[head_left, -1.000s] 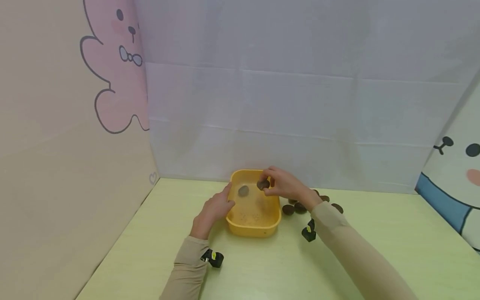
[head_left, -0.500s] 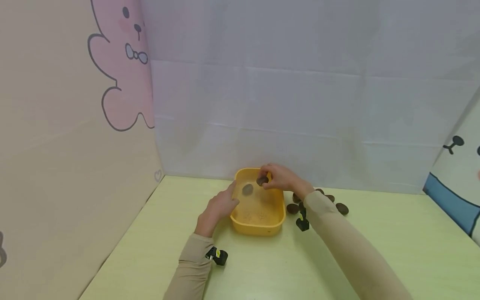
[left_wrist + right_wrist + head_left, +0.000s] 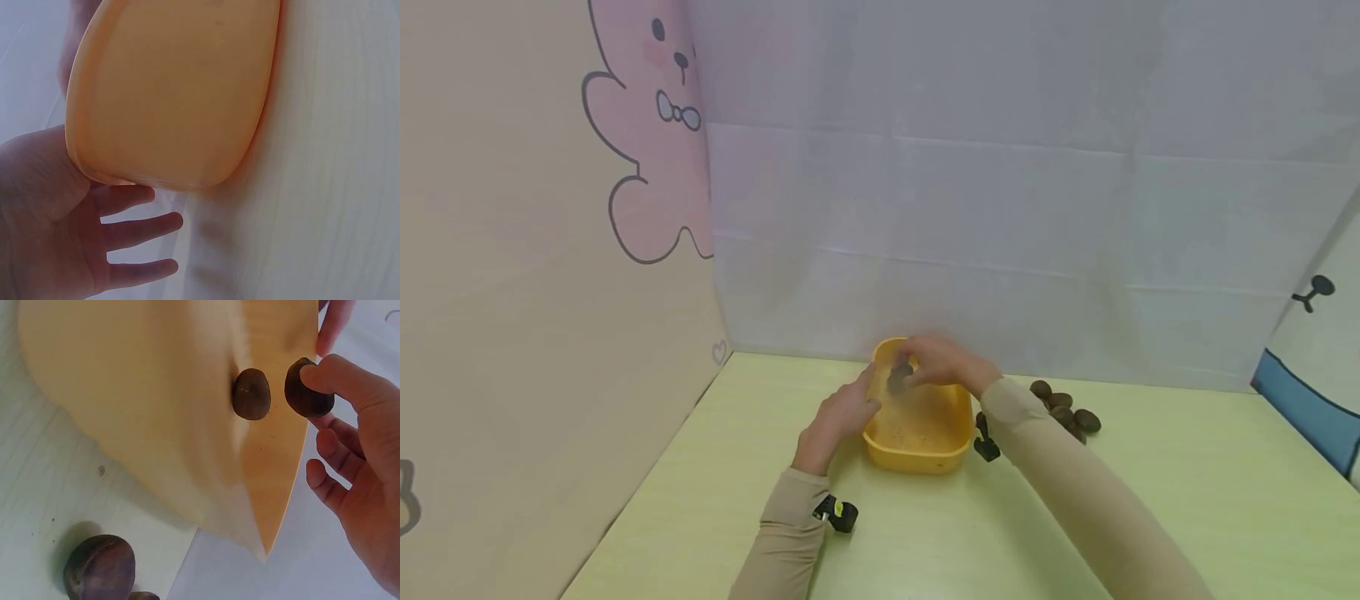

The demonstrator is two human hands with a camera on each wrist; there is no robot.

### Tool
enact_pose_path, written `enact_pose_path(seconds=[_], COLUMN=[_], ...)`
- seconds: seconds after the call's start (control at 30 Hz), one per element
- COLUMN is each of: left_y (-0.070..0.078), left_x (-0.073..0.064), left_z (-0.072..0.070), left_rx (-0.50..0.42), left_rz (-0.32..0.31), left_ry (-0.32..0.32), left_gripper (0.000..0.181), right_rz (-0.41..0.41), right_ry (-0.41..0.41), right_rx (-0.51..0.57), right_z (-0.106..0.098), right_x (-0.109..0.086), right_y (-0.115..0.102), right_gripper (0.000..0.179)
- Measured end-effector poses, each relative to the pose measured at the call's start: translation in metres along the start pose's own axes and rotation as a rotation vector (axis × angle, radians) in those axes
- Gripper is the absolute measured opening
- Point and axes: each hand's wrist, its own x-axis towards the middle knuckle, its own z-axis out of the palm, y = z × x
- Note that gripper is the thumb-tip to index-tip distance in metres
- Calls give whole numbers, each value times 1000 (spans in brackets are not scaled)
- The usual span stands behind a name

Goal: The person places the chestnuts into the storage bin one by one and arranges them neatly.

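Note:
A yellow plastic tub stands on the table near the back. At its left wall my left hand grips the rim, thumb over the edge; in the left wrist view several fingers stretch along the outside of the tub. My right hand reaches in over the far part of the tub. Between thumb and fingers it pinches a brown chestnut, seen in the right wrist view. Another chestnut lies inside, close beside the held one. In the head view these two dark shapes blur together.
Several loose chestnuts lie on the pale table right of the tub, partly behind the right sleeve. A white cloth wall rises close behind the tub. A wall panel bounds the left side.
My right hand has moved left and lower over the tub with the chestnut, near the one lying inside. My left hand stays on the rim. The head view has shifted slightly.

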Motion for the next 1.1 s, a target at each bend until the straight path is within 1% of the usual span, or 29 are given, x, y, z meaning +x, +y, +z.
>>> enact_pose_path(seconds=[0.13,0.2,0.3,0.43,0.5,0.6,0.7,0.77,0.9,1.03,1.1], left_y=[1,2,4,5,5,5,4,3,2,3,3], left_x=[0,1,1,1,1,0,-2,-3,-3,-4,-5], left_z=[0,1,1,1,0,-1,-1,-1,1,1,0], left_rx=[2,13,18,21,21,17,4,5,10,7,5], left_rz=[7,18,28,17,8,1,4,9,16,2,-3], left_ry=[7,17,21,14,11,11,11,8,8,25,28], left_gripper=[69,69,70,69,69,69,69,70,69,68,68], right_rz=[-15,7,64,131,150,157,138,119,70,31,27], right_ry=[-72,-115,-160,-221,-243,-259,-251,-236,-183,-142,-132], right_rx=[52,81,93,111,121,131,148,183,214,144,111], right_z=[5,8,13,18,19,20,20,17,8,-1,-5], right_x=[4,4,5,7,8,10,9,6,-3,-15,-21], right_y=[-4,-4,-3,-1,-1,-1,-3,-5,-7,-8,-8], right_gripper=[16,17,19,19,20,21,21,23,23,18,16])
